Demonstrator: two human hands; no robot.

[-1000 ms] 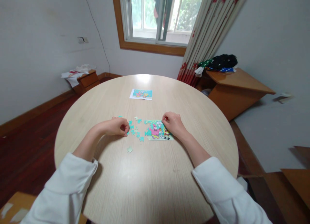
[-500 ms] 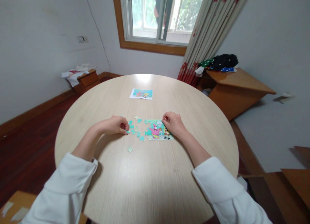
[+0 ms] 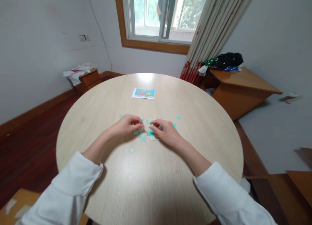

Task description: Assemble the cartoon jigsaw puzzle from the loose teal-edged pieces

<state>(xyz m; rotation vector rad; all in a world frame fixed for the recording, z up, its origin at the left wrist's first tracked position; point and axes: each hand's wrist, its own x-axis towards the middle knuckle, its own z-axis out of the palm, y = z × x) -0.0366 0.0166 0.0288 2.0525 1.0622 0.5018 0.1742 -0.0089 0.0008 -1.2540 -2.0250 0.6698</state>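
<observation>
My left hand [image 3: 128, 125] and my right hand [image 3: 163, 132] meet at the middle of the round wooden table [image 3: 146, 173], fingertips nearly touching. The left hand's fingers are pinched on a small puzzle piece [image 3: 140, 127]. The right hand lies over the partly built cartoon puzzle [image 3: 153, 135] and hides most of it; its fingers are curled in a pinch, and I cannot make out what they hold. Loose teal pieces lie around the hands, one at the right [image 3: 178, 116], one nearer me [image 3: 131, 149].
A reference picture [image 3: 143, 93] lies at the far side of the table. A wooden cabinet [image 3: 240, 88] with dark cloth on top stands at the right, a small drawer unit [image 3: 88, 79] with papers at the left wall. Window and curtain behind.
Both hands moved toward each other. The right hand slid left over the puzzle, the left hand moved right with a piece. A loose piece now shows at the right of the puzzle.
</observation>
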